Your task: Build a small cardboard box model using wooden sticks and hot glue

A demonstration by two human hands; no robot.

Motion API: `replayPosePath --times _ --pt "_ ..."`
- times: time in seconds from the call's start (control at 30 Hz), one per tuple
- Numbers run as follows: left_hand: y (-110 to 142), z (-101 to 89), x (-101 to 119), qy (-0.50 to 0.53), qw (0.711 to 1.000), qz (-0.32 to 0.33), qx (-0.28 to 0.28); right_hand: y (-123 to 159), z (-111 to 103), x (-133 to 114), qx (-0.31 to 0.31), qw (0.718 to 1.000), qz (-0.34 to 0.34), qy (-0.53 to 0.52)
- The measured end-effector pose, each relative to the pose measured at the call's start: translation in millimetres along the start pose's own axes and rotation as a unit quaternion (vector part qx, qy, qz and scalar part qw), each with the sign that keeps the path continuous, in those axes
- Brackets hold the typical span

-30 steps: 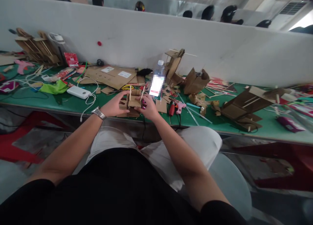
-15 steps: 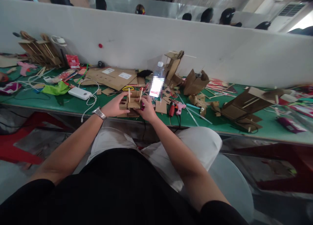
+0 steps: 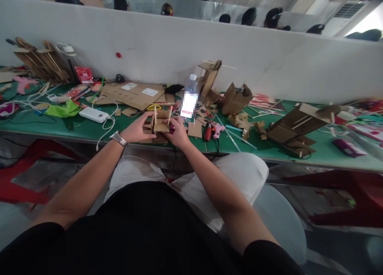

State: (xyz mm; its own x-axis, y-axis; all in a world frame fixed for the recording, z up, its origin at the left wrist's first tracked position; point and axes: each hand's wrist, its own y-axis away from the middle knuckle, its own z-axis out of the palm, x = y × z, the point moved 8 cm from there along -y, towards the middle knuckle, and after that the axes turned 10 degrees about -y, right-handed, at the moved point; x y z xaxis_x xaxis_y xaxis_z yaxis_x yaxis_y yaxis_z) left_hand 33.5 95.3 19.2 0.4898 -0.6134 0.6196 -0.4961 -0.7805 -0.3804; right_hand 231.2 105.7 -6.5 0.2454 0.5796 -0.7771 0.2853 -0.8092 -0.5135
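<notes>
Between my two hands is a small cardboard model [image 3: 161,126] with wooden sticks standing up from it, at the front edge of the green table. My left hand [image 3: 137,129], with a metal watch on the wrist, grips its left side, thumb below and fingers above. From the right, my right hand [image 3: 178,133] has its fingers closed on the model's right side by a stick. The right fingertips are partly hidden. Just behind the model lies a yellow loop [image 3: 154,107]. A cardboard scrap [image 3: 195,129] is to the right of my right hand.
A bottle [image 3: 192,83] stands behind my hands. Rightward are a pink glue gun [image 3: 218,130], a red-handled tool [image 3: 208,132] and a larger cardboard model [image 3: 295,125]. Leftward lie a white power bank [image 3: 94,114] with its cable and flat cardboard [image 3: 131,93]. A white partition [image 3: 167,48] rises behind.
The view has shifted slightly, so most things sit a little further left. Both hands keep their hold on the cardboard model, with hardly any change in grip.
</notes>
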Motion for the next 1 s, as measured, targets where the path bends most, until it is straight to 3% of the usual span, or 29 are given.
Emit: replayPosePath --times 0.57,1.0 --pt "-1 -1.6 8 -0.023 1.000 -0.001 -0.005 -1 1 0 0.004 1.000 0.008 0.003" --pt "-16 -22.5 36 -0.124 0.989 0.036 0.066 -1 1 2 0.005 1.000 0.006 -0.001"
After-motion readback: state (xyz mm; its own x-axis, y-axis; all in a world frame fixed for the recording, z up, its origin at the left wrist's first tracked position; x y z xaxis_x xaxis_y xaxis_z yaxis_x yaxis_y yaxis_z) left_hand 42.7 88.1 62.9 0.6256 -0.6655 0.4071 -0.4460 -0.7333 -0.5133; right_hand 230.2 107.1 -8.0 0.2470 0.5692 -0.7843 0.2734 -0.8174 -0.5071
